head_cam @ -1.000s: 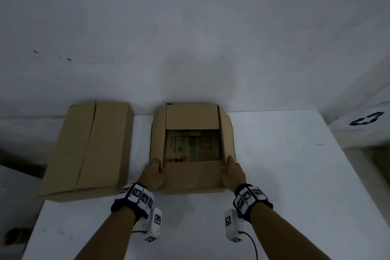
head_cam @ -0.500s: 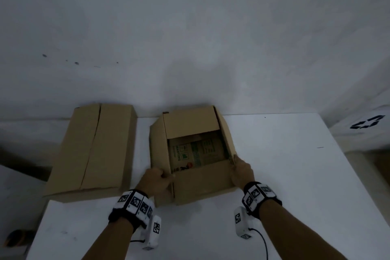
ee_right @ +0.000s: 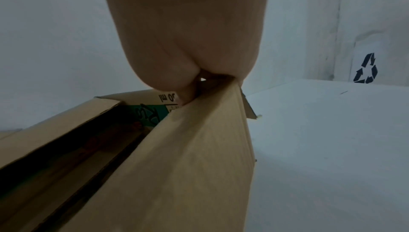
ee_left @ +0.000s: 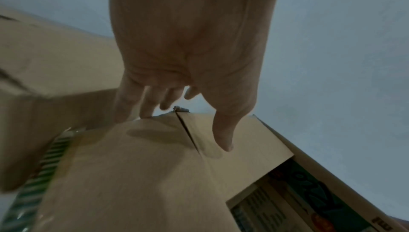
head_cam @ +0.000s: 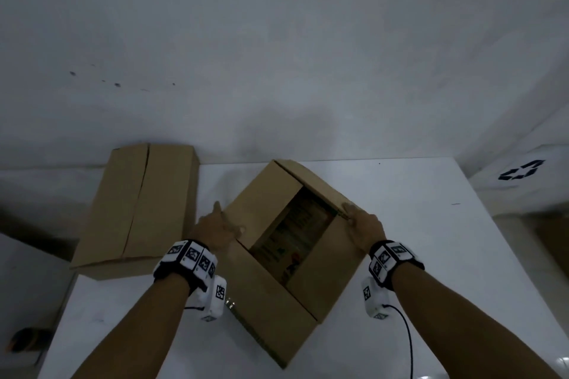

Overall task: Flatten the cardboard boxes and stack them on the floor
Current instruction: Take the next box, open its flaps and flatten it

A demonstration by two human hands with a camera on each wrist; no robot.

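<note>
An open brown cardboard box (head_cam: 271, 311) lies diagonally on the white table (head_cam: 431, 255), printed packaging showing inside. My left hand (head_cam: 220, 224) rests on its left flap with fingers (ee_left: 143, 103) straight and the thumb (ee_left: 223, 136) spread over the cardboard (ee_left: 132, 174). My right hand (head_cam: 360, 221) grips the box's right edge; its thumb (ee_right: 188, 94) sits inside and the flap (ee_right: 194, 166) is pinched against the fingers. A second, closed box (head_cam: 138, 206) lies flat at the table's far left, overhanging the edge.
A grey wall rises just behind the table. A white bin with a black recycling mark (head_cam: 520, 174) stands at the right. A dark object (head_cam: 27, 338) lies on the floor at lower left. A cable (head_cam: 406, 335) hangs from my right wrist.
The open box has turned from square-on to diagonal and come closer to me. My left hand let go of the near flap's corner and now lies flat with fingers open; the right hand kept its grip.
</note>
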